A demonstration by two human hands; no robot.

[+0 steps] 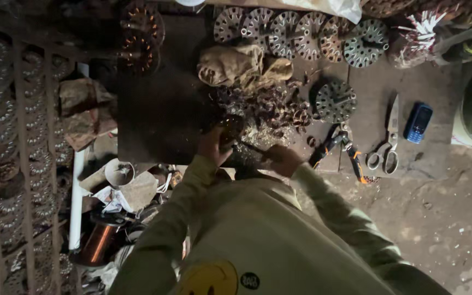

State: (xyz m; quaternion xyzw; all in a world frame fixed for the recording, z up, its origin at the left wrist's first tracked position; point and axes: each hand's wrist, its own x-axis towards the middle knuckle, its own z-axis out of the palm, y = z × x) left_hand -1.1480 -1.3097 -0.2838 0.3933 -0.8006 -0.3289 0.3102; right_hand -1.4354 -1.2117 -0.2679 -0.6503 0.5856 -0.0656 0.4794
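Gripping a dark round winding core at the counter edge: left hand, fingers clenched; right hand grasping thin tool. Risk: tool slipping into fingers in dim light.

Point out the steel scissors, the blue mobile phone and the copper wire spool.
steel scissors [391, 134]: head view, on the blades near the pivot.
blue mobile phone [418, 122]: head view, middle of its body.
copper wire spool [98, 244]: head view, on the wound copper.
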